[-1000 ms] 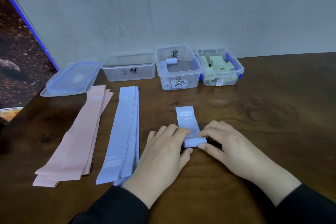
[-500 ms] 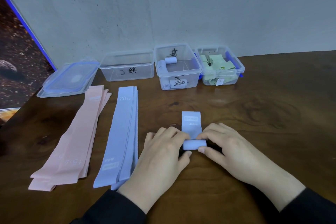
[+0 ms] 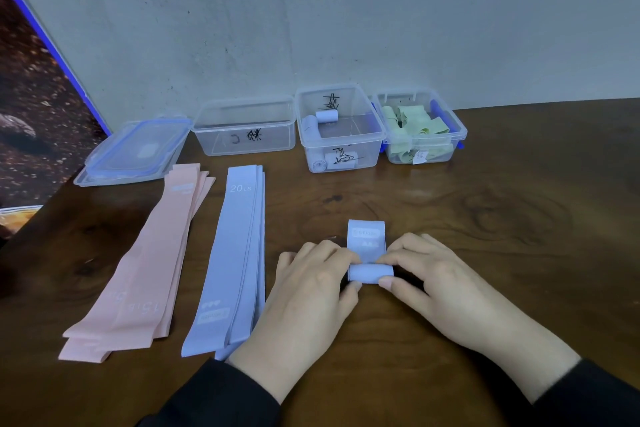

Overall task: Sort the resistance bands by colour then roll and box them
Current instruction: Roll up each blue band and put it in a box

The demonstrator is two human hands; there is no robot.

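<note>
roll [image 3: 370, 273] fatter, flat tail [image 3: 366, 236] shorter than a second ago | left hand [image 3: 311, 291], right hand [image 3: 440, 284] both pinching roll ends | nearly ready for middle box [image 3: 341, 140]

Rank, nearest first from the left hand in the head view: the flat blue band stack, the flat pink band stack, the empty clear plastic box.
1. Flat blue band stack, right beside the left hand.
2. Flat pink band stack, further left.
3. Empty clear plastic box, back by the wall.
</note>
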